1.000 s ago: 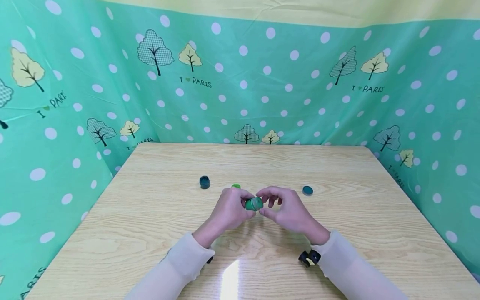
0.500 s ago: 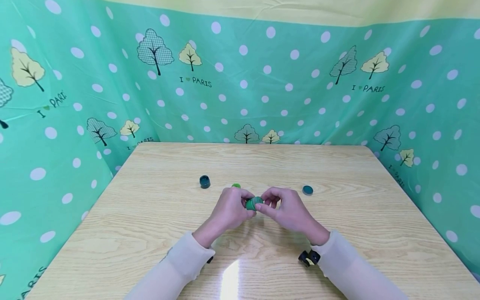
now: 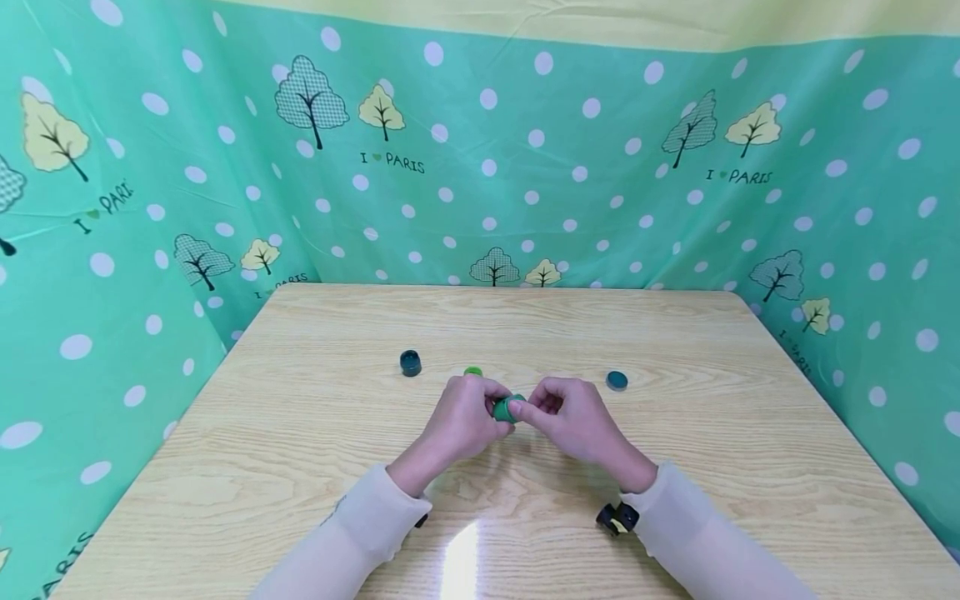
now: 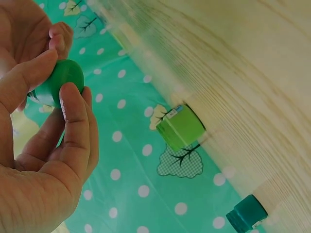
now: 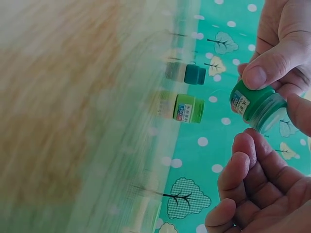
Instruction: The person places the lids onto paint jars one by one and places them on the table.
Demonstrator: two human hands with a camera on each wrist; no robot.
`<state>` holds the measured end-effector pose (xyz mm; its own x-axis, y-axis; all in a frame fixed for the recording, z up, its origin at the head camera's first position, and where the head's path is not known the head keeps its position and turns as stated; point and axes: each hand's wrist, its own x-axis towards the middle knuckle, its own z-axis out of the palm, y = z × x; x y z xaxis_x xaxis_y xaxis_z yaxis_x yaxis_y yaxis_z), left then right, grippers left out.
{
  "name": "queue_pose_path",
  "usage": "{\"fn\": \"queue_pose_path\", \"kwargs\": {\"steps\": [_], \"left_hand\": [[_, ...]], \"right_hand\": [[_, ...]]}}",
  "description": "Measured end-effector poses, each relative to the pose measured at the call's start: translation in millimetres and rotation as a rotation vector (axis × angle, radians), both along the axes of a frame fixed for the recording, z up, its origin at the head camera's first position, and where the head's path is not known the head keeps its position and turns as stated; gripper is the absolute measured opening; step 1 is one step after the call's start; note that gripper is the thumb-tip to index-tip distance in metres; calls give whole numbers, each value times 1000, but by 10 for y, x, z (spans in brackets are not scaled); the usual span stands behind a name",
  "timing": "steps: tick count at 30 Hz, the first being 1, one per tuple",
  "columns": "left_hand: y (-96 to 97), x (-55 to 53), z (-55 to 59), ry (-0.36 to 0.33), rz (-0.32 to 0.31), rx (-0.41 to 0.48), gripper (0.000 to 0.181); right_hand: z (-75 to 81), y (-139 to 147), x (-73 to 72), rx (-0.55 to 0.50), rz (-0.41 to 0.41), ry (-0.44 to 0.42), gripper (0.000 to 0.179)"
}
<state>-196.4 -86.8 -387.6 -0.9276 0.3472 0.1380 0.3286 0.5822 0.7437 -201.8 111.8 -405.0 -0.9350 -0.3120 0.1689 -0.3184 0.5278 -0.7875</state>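
My left hand (image 3: pixel 465 417) grips a small green paint jar (image 5: pixel 241 100) on its side above the table, thumb over its body. The jar's rounded base (image 4: pixel 72 75) pokes out between the thumb and fingers in the left wrist view. At the jar's other end, my right hand (image 3: pixel 573 423) pinches the lid (image 5: pixel 270 110), its thumb pressed to the edge and its fingertips just below. In the head view that thumb covers part of the jar. Behind the left hand stands a light green paint jar (image 4: pixel 181 127), mostly hidden from the head camera.
A dark teal jar (image 3: pixel 410 363) without a lid stands back left on the wooden table (image 3: pixel 337 325). A round teal lid (image 3: pixel 617 381) lies to the right of my right hand. A green dotted curtain (image 3: pixel 525 150) hangs behind the table and along both sides.
My right hand has come in from just off the jar's end, and its fingers and thumb have closed on the lid. The left hand has kept its hold almost in place.
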Motion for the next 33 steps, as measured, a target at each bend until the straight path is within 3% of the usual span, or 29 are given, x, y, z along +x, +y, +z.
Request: {"fn": "queue_pose_path", "kwargs": {"steps": [9,13,20,33], "left_hand": [[0,-10,-2,16,8,-12,20],[-5,-13,-2,9,16,-8,22],[-10,-17,-5,11,13,-15,22],[-9,-15,-6,15,12,-3,23]], "right_hand": [[30,24,-4,-18,-23,25,29],[60,66,-10,-55,34,67,24],[74,87,-18,-24,128,148,41],[76,46,0,-8,115,137,29]]}}
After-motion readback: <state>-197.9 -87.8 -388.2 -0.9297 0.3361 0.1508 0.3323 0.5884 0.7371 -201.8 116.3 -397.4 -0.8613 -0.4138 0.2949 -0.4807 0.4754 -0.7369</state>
